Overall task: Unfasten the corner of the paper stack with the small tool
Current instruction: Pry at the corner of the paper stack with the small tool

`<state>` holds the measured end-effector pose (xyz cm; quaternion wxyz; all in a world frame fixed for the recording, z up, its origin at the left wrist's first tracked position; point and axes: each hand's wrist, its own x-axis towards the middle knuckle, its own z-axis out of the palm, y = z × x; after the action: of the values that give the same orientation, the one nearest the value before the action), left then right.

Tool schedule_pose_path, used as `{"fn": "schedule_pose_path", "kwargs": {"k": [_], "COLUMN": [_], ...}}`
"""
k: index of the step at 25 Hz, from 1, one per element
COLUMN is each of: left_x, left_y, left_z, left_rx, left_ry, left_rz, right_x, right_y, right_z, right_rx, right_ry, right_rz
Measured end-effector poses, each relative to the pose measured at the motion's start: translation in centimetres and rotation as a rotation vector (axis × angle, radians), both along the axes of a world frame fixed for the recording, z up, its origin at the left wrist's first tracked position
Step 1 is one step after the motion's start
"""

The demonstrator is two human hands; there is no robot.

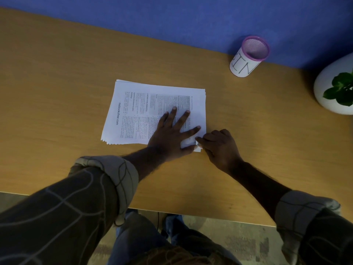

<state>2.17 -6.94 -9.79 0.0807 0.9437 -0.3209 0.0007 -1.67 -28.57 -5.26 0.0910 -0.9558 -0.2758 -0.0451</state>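
A stack of printed white paper (137, 104) lies flat on the wooden desk (57, 92). My left hand (172, 134) presses on the stack's near right part with fingers spread. My right hand (219, 146) is curled at the stack's near right corner (194, 146), thumb and forefinger pinched together there. A small pale tip shows at those fingertips; the tool itself is mostly hidden by the hand, so I cannot make out its shape.
A purple-rimmed mesh cup (248, 56) with a white paper label stands at the back right by the blue partition (191, 20). A white round pot with a green plant (336, 87) sits at the far right. The desk's front edge runs just below my forearms.
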Motion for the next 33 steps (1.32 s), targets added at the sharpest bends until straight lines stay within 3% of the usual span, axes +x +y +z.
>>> {"fn": "schedule_pose_path", "kwargs": {"k": [3, 9, 33], "left_x": [0.1, 0.1, 0.0], "left_y": [0.0, 0.1, 0.0], "left_z": [0.0, 0.1, 0.8], "left_rx": [-0.003, -0.001, 0.021], "left_ry": [0.011, 0.014, 0.044], "left_rz": [0.002, 0.006, -0.006], "right_x": [0.0, -0.8, -0.3], "right_y": [-0.2, 0.3, 1.7], "right_z": [-0.2, -0.2, 1.0], "right_rx": [-0.009, 0.020, -0.056], "right_ry": [0.004, 0.092, 0.091], "right_rz": [0.004, -0.202, -0.149]}}
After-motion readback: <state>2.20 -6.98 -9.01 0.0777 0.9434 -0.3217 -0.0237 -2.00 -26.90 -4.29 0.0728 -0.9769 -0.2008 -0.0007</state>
